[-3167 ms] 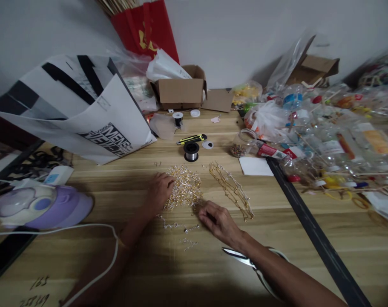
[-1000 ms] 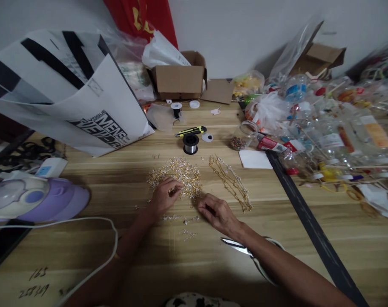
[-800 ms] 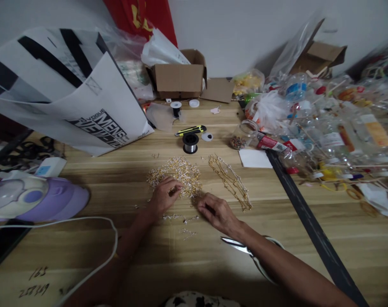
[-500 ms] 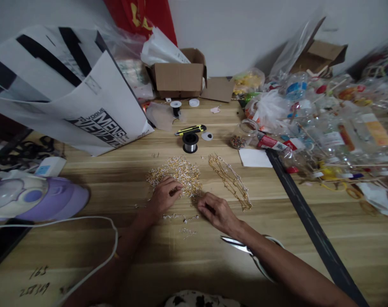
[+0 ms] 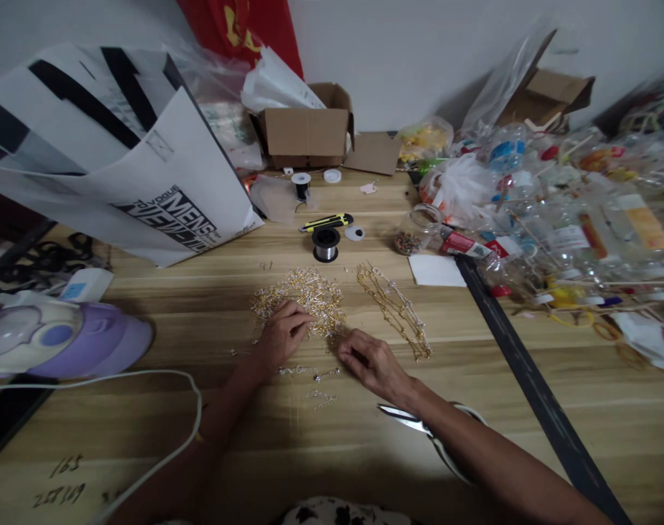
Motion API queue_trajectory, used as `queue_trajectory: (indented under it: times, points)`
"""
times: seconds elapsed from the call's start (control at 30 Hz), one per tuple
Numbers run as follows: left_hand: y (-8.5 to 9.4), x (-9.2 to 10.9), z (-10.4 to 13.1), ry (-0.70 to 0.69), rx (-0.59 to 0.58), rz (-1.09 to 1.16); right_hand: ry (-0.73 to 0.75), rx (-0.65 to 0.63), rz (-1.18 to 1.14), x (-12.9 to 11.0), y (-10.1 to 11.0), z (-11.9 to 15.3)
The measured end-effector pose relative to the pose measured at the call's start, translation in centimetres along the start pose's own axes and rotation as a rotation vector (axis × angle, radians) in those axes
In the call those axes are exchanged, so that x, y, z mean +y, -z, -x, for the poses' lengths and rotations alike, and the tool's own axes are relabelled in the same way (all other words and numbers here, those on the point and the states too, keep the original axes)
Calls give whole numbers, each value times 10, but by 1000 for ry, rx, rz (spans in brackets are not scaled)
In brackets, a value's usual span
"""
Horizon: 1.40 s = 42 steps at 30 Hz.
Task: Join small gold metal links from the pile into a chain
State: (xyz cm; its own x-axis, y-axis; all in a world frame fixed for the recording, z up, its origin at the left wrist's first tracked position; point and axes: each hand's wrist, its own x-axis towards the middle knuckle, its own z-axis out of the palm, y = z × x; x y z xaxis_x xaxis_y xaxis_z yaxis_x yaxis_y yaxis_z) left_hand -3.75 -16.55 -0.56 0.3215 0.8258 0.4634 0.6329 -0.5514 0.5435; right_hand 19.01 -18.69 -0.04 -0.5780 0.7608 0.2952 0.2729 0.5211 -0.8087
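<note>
A heap of small gold and silver jewelry findings (image 5: 310, 288) lies on the wooden table. At the heap's lower edge is my left hand (image 5: 283, 332), its fingers bent and drawn together at the tips; anything between them is too small to make out. My right hand (image 5: 371, 361) rests just beyond the heap's lower right corner with curled, closed fingers, and what they may hold is hidden. Below the hands lie short silver chain pieces (image 5: 325, 375) and another small chain (image 5: 321, 399). Gold and silver chains (image 5: 397, 313) stretch out above my right hand.
Scissors (image 5: 413, 419) lie partly under my right forearm. Behind the heap are a wire spool (image 5: 326, 246) and a yellow-black utility knife (image 5: 326, 222). A bead jar (image 5: 413, 233) and many plastic bottles crowd the right; a paper bag (image 5: 162, 189) and white cable (image 5: 192, 394) are left.
My left hand's fingers have drawn closer together and straightened slightly to the right over the heap. My right hand has stayed in place.
</note>
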Motion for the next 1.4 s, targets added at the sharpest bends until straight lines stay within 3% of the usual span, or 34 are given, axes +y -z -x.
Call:
queue_trajectory:
  times: [0.73,0.9,1.17,1.4]
  points:
    - [3,3,-2,98,33,3,-7,-7,6,-3,2,-2]
    - [2,1,-1,93,1,64,-15,-16,0,-3,2,-1]
    - [2,-8,2,31,6,-18,-8,-12,-5,-2,2,-1]
    - [3,-11,3,-19,-82,-95,-3,-19,-2,-4,2,-2]
